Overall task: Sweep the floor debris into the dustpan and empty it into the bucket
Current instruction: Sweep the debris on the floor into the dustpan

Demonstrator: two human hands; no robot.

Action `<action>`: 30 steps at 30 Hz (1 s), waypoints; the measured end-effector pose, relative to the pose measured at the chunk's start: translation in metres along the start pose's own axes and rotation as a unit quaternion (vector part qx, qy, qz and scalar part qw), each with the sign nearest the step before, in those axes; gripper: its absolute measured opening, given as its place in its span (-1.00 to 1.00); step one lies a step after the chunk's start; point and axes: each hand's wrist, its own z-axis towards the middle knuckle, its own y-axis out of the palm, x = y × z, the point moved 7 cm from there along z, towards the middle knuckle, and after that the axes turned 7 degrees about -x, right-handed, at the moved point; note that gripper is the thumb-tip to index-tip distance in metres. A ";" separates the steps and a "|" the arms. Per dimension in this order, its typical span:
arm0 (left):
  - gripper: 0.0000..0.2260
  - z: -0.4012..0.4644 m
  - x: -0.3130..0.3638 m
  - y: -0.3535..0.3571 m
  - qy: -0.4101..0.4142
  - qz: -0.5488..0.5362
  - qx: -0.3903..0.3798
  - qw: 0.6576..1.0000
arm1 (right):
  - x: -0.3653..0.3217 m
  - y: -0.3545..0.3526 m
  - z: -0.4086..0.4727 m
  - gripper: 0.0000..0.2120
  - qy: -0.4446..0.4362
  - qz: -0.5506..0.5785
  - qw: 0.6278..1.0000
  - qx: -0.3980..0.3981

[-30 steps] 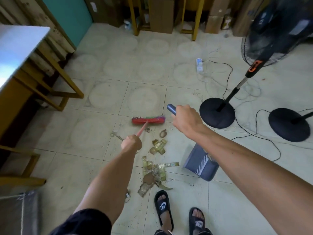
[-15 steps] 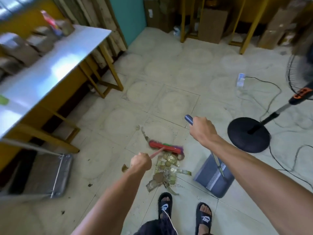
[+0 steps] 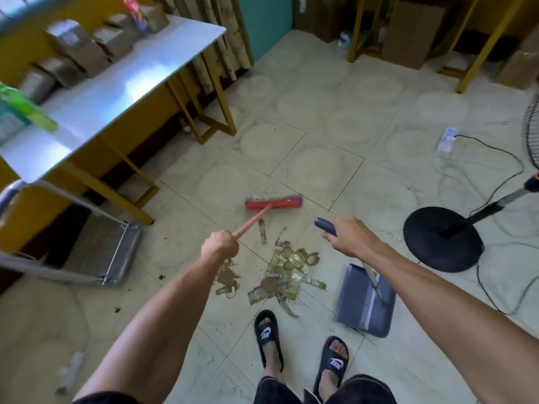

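My left hand (image 3: 220, 246) is shut on the pink stick of a red broom (image 3: 273, 203), whose head rests on the tiles beyond the debris. My right hand (image 3: 350, 236) grips the dark blue handle of a long-handled dustpan (image 3: 364, 304), whose grey-blue pan sits on the floor to the right of the pile. A heap of brown and yellowish leaf scraps (image 3: 284, 275) lies between broom and my feet, with a smaller clump (image 3: 226, 282) under my left forearm and one stray strip (image 3: 262, 230) near the broom. No bucket is visible.
A white-topped table (image 3: 116, 94) with yellow legs stands at left, boxes on it. A metal platform cart (image 3: 102, 255) sits below it. A black fan base (image 3: 442, 239) with cables and a power strip (image 3: 446, 139) lie at right. My sandalled feet (image 3: 269, 336) stand just behind the pile.
The broom head has gone from the pile back out to the far side of it. The view has swung left and down, showing more table and the cart.
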 end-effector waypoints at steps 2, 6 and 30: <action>-0.78 0.011 -0.007 -0.009 -0.017 -0.033 0.011 0.999 | 0.008 0.003 0.001 -0.77 -0.009 0.014 1.000 0.002; -0.75 0.053 -0.014 -0.027 -0.044 -0.099 0.021 0.994 | 0.015 0.013 0.020 -0.74 -0.017 0.032 0.999 -0.014; -0.62 0.213 -0.007 -0.027 -0.009 -0.044 -0.015 0.999 | -0.069 0.023 0.156 -0.64 -0.034 0.063 0.997 -0.003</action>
